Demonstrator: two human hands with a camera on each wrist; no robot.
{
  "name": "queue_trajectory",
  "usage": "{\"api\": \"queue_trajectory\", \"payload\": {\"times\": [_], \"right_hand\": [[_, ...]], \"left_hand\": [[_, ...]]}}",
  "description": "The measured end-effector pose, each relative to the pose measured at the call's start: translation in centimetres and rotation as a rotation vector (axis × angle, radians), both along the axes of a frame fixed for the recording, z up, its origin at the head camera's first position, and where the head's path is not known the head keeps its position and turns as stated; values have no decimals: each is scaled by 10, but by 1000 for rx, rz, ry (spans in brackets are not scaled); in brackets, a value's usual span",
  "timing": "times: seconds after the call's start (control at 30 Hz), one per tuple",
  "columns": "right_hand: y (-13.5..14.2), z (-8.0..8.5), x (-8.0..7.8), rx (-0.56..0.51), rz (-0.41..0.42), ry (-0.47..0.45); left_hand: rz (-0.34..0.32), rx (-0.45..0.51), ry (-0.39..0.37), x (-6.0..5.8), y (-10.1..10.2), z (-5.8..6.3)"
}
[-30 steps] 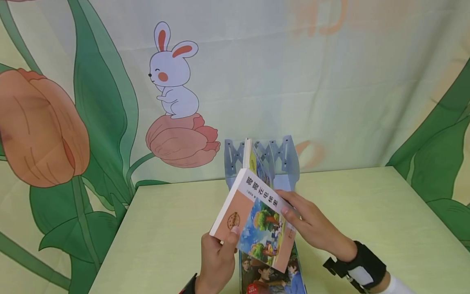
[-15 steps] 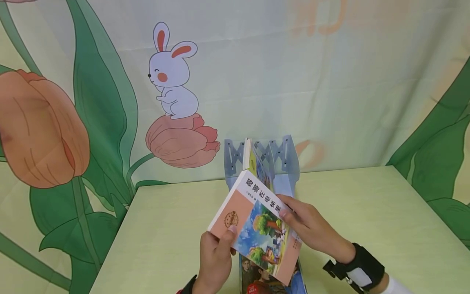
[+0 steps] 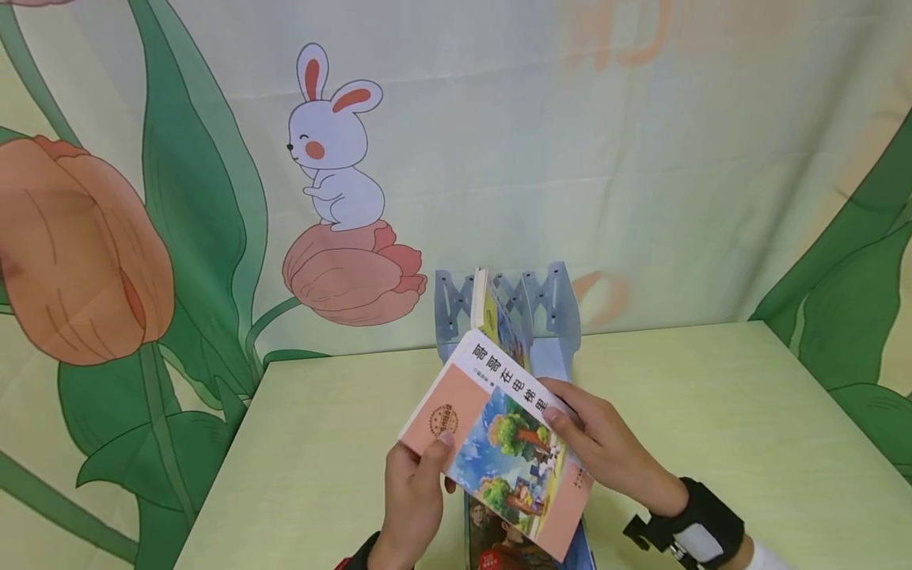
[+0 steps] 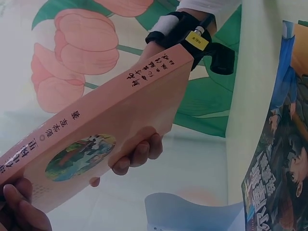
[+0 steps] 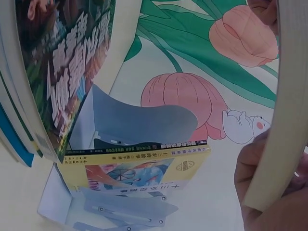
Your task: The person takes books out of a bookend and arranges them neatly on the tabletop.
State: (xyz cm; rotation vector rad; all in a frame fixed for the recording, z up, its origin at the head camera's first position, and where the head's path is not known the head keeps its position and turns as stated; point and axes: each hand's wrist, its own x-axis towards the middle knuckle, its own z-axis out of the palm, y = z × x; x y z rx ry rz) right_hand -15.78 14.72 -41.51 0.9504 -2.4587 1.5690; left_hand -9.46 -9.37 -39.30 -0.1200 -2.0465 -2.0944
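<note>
Both hands hold a pink-and-white paperback book [image 3: 513, 427] with a painted tree scene, tilted above the table. My left hand [image 3: 416, 495] grips its left edge, thumb on the front cover. At the upper right edge my right hand [image 3: 613, 439] pinches it, thumb on the front. In the left wrist view the back cover and pink spine [image 4: 96, 108] show, with right-hand fingertips [image 4: 139, 154] against the back. The right wrist view catches the page edge [image 5: 286, 96]. Beneath the held book lies a stack of books, its top one [image 3: 492, 542] dark and illustrated.
A blue-grey expandable book rack [image 3: 566, 309] stands at the table's back, before a printed cloth [image 3: 684, 190]. Inside it, towards the left, a yellow book [image 5: 130, 168] stands upright beside a dark-spined one. The pale table [image 3: 321, 451] extends to both sides.
The held book has turned to show more of its front cover, and its lower right corner has moved down and right. My left hand has shifted slightly left and up.
</note>
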Motion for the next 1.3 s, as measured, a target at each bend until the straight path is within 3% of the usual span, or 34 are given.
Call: {"api": "queue_trajectory", "payload": {"times": [0.4, 0.6, 0.77, 0.9, 1.0, 1.13, 1.3], "right_hand": [[-2, -2, 10, -133, -71, 21], [-4, -2, 16, -173, -190, 71], [-6, -1, 17, -224, -257, 62], [-6, -2, 17, -257, -268, 40], [-5, -4, 16, -259, -295, 32], [-5, -7, 14, -263, -318, 0], [-5, -10, 14, -277, -278, -48]], "left_hand": [[13, -23, 32, -2, 1, -2], [-63, -18, 39, -2, -1, -3], [-128, -37, 45, -3, 0, -8], [-148, -105, 5, -6, 1, -14], [-206, -130, -43, -8, 2, -19], [-284, -82, -92, -10, 4, -25], [-273, -37, -95, -11, 4, -28]]}}
